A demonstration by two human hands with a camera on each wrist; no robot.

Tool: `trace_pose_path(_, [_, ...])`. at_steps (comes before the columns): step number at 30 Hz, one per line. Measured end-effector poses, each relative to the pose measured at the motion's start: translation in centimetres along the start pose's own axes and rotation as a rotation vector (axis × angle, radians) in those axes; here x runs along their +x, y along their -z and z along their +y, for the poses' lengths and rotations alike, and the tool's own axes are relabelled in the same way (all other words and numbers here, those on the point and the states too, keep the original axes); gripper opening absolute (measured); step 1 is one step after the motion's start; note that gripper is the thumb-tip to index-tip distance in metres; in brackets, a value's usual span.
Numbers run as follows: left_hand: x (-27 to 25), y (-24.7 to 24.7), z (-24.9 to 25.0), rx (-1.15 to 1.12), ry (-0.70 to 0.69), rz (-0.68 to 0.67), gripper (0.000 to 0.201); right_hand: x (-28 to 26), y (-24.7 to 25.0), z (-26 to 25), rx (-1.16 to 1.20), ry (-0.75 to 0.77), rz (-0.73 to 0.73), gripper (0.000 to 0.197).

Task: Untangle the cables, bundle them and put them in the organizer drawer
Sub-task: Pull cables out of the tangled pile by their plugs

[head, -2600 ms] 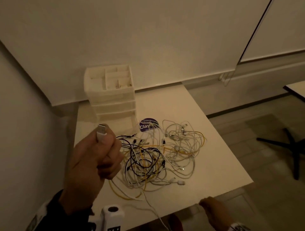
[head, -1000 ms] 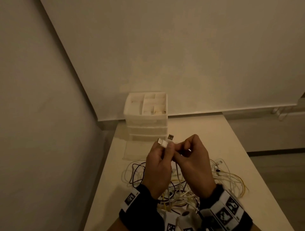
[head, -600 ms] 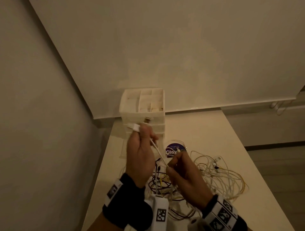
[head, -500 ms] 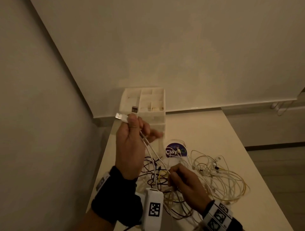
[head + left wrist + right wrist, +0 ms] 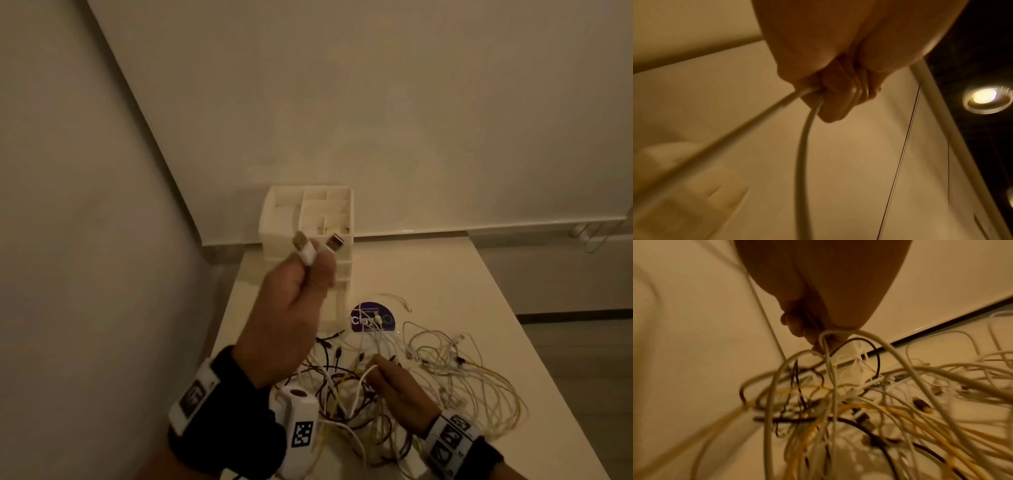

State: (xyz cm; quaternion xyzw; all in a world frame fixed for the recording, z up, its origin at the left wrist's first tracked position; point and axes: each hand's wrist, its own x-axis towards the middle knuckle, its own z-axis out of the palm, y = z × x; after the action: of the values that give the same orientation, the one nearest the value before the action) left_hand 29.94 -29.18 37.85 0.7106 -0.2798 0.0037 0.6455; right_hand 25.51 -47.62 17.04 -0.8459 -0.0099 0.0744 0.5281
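Observation:
My left hand is raised in front of the white organizer and grips two white USB cables, whose metal plugs stick up past the fingers. In the left wrist view the curled fingers clamp both white cables. Lower down, my right hand pinches a loop of white cable over the tangled pile of white, yellow and black cables on the table. The right wrist view shows the fingertips closed on that white loop above the tangle.
The organizer stands at the table's back left corner, against the walls. A round purple sticker lies on the white table between organizer and pile. The table's right edge drops to the floor.
My left hand has risen and drawn back toward me with the two plugs. My right hand has slid down the cable to the pile. The camera has tilted up slightly.

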Motion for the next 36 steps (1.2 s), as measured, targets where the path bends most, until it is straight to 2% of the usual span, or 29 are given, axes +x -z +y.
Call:
trace_pose_path(2, [-1.5, -1.5, -2.5, 0.279, 0.066, -0.165, 0.019, 0.1, 0.6, -1.5, 0.058, 0.028, -0.010, 0.023])
trace_pose_path(4, [-2.9, -3.1, -4.3, 0.349, 0.139, -0.242, 0.013, -0.1, 1.3, -3.4, 0.144, 0.039, -0.037, 0.027])
trace_pose_path(7, [-3.9, -4.7, -7.0, 0.510, 0.213, -0.220, 0.025, -0.2, 2.6, -5.7, 0.273, 0.051, 0.016, 0.036])
trace_pose_path(9, [-4.1, -5.0, -8.5, 0.623, 0.195, -0.209, 0.034, -0.4, 3.6, -6.8, 0.327, 0.074, 0.058, 0.030])
trace_pose_path(12, [-4.0, -5.2, -8.7, 0.558, 0.125, -0.219, 0.027, -1.1, 4.7, -7.3, 0.357, 0.101, 0.083, 0.022])
trace_pose_path(13, [-3.9, -5.3, -8.2, 0.505, 0.087, -0.186, 0.023, -1.3, 4.5, -7.3, 0.369, 0.107, 0.090, 0.019])
trace_pose_path(15, [-3.2, -5.2, -7.1, 0.448, 0.007, -0.065, 0.029, -1.4, 3.6, -7.1, 0.340, 0.140, 0.097, 0.024])
trace_pose_path(18, [-1.6, -4.1, -4.5, 0.410, -0.119, 0.117, 0.026, -0.6, 1.5, -5.1, 0.116, 0.176, 0.143, 0.028])
trace_pose_path(20, [-0.6, -2.4, -2.8, 0.365, -0.192, 0.244, 0.024, -0.1, 0.5, -2.8, 0.006, 0.135, 0.163, 0.026])
trace_pose_path(22, [0.1, -0.8, -1.3, 0.352, -0.245, 0.291, 0.026, -0.1, -0.2, -0.6, -0.039, 0.079, 0.159, 0.027])
trace_pose_path(24, [0.1, 0.2, -1.0, 0.393, -0.262, 0.292, 0.029, 0.1, -0.3, 0.4, -0.085, 0.055, 0.157, 0.028])
trace_pose_path(26, [-0.6, 0.4, -1.5, 0.431, -0.215, 0.318, 0.034, 0.4, -0.2, 0.3, -0.079, 0.052, 0.159, 0.028])
trace_pose_path(29, [-2.1, 0.6, -1.6, 0.394, -0.153, 0.439, 0.024, 0.6, 0.7, -0.7, -0.026, 0.068, 0.191, 0.025])
trace_pose_path(31, [-3.0, 0.7, -0.8, 0.413, -0.220, 0.481, 0.015, 0.4, 1.9, -1.4, 0.034, 0.061, 0.231, 0.024])
trace_pose_path(32, [-3.4, 0.5, -0.4, 0.414, -0.256, 0.437, 0.012, 0.2, 2.5, -1.9, 0.050, 0.062, 0.238, 0.024])
trace_pose_path(33, [-3.6, 0.1, -0.2, 0.402, -0.264, 0.320, 0.015, 0.1, 3.1, -2.5, 0.041, 0.072, 0.227, 0.024])
trace_pose_path(36, [-3.5, -2.2, -0.8, 0.480, -0.198, -0.164, 0.042, -0.4, 3.8, -4.6, -0.106, 0.151, 0.153, 0.022])
